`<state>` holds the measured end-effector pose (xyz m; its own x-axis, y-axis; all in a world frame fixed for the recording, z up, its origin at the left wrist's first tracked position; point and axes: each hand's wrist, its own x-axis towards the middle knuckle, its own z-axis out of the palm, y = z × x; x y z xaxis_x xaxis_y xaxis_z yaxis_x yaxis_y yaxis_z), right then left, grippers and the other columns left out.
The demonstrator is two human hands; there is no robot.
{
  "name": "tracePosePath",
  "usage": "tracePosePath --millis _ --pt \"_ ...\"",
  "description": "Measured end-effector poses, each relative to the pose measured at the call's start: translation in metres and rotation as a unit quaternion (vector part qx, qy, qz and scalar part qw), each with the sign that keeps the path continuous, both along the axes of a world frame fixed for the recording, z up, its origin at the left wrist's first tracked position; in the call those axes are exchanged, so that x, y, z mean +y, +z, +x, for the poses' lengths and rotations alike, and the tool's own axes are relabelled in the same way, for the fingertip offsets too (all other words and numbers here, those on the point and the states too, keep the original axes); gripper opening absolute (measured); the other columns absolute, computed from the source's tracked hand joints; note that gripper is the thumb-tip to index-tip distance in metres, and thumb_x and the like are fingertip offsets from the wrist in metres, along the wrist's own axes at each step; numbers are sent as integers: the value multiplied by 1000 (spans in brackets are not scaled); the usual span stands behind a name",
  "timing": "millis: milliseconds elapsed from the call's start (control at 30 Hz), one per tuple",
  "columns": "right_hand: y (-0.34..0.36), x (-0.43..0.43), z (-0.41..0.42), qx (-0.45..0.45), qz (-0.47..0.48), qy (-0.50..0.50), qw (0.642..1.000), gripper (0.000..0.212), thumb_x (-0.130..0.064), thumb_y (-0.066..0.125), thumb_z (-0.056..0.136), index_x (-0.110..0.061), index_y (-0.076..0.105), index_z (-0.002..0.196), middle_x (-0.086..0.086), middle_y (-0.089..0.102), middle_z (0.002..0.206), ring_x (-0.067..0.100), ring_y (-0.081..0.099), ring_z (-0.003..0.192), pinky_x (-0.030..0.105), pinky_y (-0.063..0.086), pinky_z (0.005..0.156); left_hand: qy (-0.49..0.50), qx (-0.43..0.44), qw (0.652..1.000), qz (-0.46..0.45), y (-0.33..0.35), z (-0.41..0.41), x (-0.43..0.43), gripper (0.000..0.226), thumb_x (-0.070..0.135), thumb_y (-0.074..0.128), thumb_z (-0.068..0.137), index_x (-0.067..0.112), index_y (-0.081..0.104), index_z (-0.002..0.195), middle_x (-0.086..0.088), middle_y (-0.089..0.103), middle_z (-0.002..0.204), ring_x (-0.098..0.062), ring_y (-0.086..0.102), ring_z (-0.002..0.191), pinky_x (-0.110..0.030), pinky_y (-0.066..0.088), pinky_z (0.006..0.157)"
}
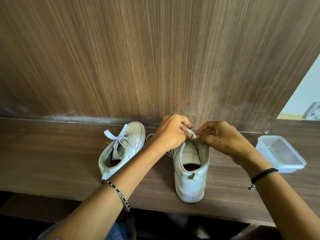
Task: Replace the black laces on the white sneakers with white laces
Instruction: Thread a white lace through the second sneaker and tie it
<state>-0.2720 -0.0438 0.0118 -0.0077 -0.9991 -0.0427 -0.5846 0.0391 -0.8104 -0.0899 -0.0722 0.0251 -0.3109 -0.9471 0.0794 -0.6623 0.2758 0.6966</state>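
Note:
Two white sneakers stand on the wooden shelf [52, 161], heels toward me. The left sneaker [119, 149] carries a white lace tied in a bow [117, 137]. Over the front of the right sneaker [190, 172] both my hands work a white lace [191, 133]. My left hand [171, 134] pinches the lace between thumb and fingers. My right hand [223, 137] pinches the same lace from the other side. A loose stretch of that lace [149, 135] lies between the two shoes. The toe of the right sneaker is hidden behind my hands. No black lace is in sight.
A clear plastic box [280, 153] stands on the shelf to the right of the shoes. A wooden panel [155, 58] rises straight behind them. The shelf's front edge runs just below the right sneaker's heel.

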Motion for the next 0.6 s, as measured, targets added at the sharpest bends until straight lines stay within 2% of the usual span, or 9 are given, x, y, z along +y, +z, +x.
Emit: tracePosePath --millis 67,133,200,267,333,467,600 --pt "1 2 0 33 -30 28 999 16 -19 75 87 -28 73 100 -4 77 86 11 72 89 33 60 86 4 18 1000 8 1 -1 -2 26 14 81 85 17 72 110 4 74 91 2 59 75 1 37 53" --pt "2 4 2 68 -60 51 995 19 -23 76 88 -28 75 106 -8 78 88 6 71 90 21 57 83 3 34 999 20 1 -3 -3 27 16 82 85 18 72 109 7 74 83 6 58 72 0 38 53" --pt "4 6 5 90 -86 64 990 18 -28 78 87 -28 78 105 -11 78 92 -2 70 90 9 53 80 7 38 999 24 0 -5 -3 26 17 84 83 19 73 106 10 73 77 5 62 73 -10 47 61" --pt "4 6 4 93 -96 69 989 15 -26 81 85 -29 82 100 -13 78 90 -8 69 86 3 50 76 19 46 998 31 -2 -6 -3 23 16 87 80 18 75 100 7 75 76 -4 69 78 -24 56 71" --pt "5 6 4 101 -99 68 988 13 -23 82 84 -29 83 96 -13 78 89 -12 67 84 1 48 73 22 57 997 46 -1 -4 -3 20 15 89 77 16 76 92 4 77 76 -5 72 78 -28 59 75" --pt "4 6 9 132 -126 73 981 9 -23 79 88 -25 83 96 -11 78 88 -11 66 78 -1 45 69 4 60 996 72 4 4 -4 22 13 89 76 9 78 94 -2 78 79 -2 69 69 -20 57 70" --pt "3 5 10 143 -132 66 979 6 -23 78 88 -20 83 90 -8 77 85 -3 68 78 1 47 70 -27 35 994 102 8 8 -2 17 9 82 83 9 79 100 -7 78 87 -12 73 81 -27 58 80"
